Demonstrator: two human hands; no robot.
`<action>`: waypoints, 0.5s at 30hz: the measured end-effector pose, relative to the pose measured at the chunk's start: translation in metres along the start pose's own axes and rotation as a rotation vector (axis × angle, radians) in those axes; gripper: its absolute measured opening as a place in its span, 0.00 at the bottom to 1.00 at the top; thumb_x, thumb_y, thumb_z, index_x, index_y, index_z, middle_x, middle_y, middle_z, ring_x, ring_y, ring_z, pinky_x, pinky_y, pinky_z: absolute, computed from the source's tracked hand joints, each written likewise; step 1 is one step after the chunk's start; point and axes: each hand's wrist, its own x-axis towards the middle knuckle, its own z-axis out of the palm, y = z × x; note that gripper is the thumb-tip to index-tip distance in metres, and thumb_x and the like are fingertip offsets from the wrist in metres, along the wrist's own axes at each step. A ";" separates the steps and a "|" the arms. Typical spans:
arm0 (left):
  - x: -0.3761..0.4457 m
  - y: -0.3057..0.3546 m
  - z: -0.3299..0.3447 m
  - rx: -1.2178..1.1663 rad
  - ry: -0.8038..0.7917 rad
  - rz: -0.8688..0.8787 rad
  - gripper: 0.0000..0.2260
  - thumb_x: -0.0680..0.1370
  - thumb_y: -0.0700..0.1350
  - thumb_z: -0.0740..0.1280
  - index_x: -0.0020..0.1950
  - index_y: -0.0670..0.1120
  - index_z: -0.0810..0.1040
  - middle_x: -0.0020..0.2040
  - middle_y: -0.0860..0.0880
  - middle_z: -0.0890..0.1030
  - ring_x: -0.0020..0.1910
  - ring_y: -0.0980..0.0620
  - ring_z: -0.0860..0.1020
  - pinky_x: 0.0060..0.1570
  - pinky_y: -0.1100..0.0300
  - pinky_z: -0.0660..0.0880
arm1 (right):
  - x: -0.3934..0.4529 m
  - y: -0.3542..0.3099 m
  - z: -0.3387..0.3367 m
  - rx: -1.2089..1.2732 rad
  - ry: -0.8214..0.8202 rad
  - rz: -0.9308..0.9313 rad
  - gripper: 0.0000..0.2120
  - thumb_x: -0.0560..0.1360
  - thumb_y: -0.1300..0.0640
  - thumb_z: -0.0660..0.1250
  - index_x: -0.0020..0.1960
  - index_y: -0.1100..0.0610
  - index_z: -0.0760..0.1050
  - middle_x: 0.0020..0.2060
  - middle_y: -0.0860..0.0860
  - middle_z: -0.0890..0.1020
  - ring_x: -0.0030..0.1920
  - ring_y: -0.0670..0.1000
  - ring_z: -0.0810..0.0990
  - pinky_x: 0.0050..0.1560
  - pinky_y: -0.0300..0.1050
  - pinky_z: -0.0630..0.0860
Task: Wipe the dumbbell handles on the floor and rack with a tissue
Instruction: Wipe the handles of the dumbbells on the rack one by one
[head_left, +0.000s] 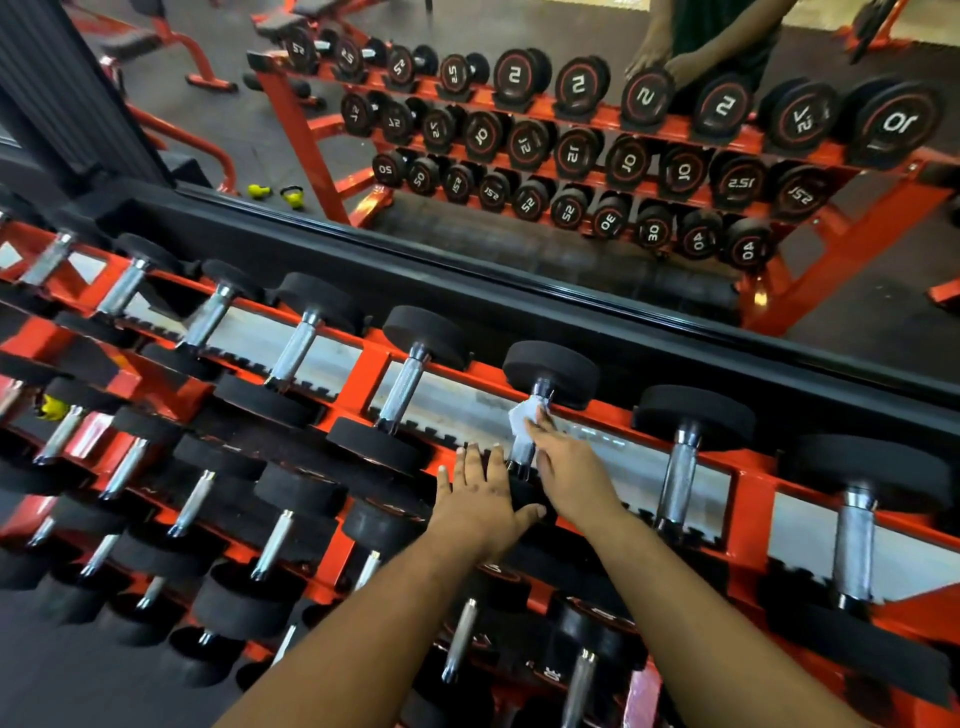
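1. We see a big orange metal rack (374, 364) full of black round-ended dumbbells, with a mirror behind it.
2. Our right hand (566, 467) presses a small white tissue (522, 422) on the shiny silver handle (530, 431) of one top-row dumbbell (550, 371), fingers curled around it.
3. Our left hand (478, 499) lies flat with fingers spread on that dumbbell's near black end (524, 496), holding nothing.
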 end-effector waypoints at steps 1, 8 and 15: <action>0.000 0.000 0.001 -0.002 0.001 0.000 0.44 0.80 0.70 0.53 0.82 0.45 0.36 0.82 0.38 0.38 0.81 0.41 0.37 0.78 0.41 0.38 | -0.008 -0.003 0.002 0.107 0.023 0.043 0.24 0.82 0.64 0.60 0.77 0.55 0.67 0.77 0.52 0.66 0.76 0.52 0.65 0.73 0.38 0.60; -0.001 0.000 0.000 -0.004 0.005 0.006 0.43 0.80 0.69 0.53 0.82 0.45 0.36 0.81 0.38 0.38 0.81 0.41 0.36 0.78 0.41 0.38 | -0.006 -0.023 0.007 0.550 0.015 0.344 0.27 0.84 0.57 0.59 0.81 0.48 0.56 0.75 0.51 0.68 0.72 0.52 0.69 0.72 0.49 0.68; 0.001 -0.001 0.002 0.006 0.004 0.005 0.43 0.80 0.70 0.52 0.82 0.45 0.36 0.81 0.38 0.38 0.81 0.41 0.36 0.78 0.40 0.39 | -0.003 -0.020 0.008 0.530 -0.013 0.437 0.15 0.82 0.54 0.60 0.67 0.51 0.77 0.57 0.50 0.83 0.57 0.49 0.81 0.61 0.53 0.77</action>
